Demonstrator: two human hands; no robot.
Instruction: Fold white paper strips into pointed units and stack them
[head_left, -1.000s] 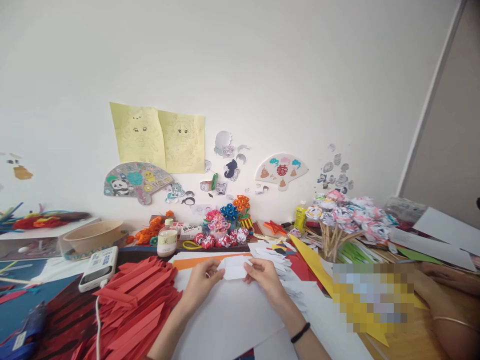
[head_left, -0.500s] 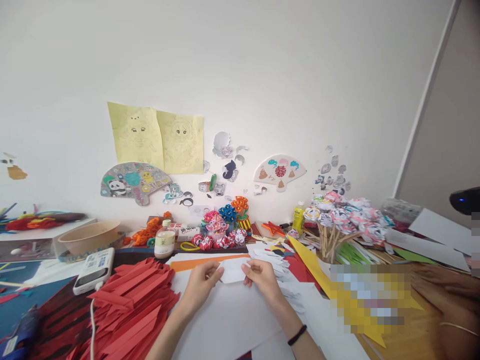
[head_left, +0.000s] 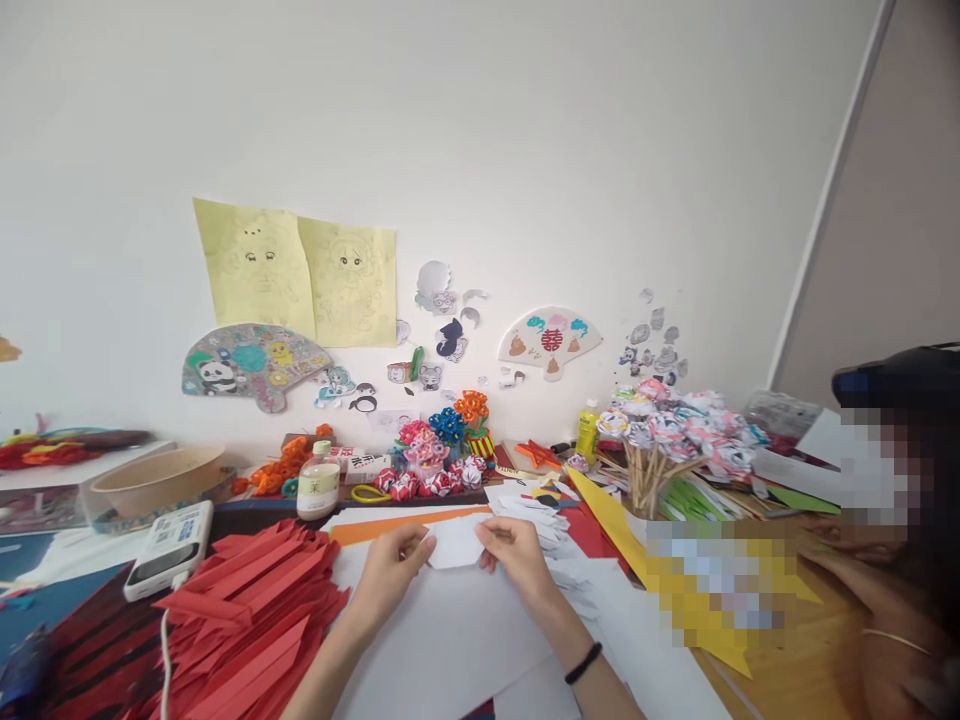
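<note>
Pinching the thin, limp, easily creased white paper piece (head_left: 454, 543) at its nine and three o'clock edges, left hand (head_left: 390, 568) and right hand (head_left: 516, 553) grip lightly.

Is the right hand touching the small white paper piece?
Touching: the head view shows the right hand gripping the white paper piece at its right edge.

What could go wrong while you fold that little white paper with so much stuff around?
The small white paper is pinched only at its edges by the left hand and right hand, so a crooked crease or a tear seems possible. The left forearm lies close to the red strip pile and might knock strips off.
</note>
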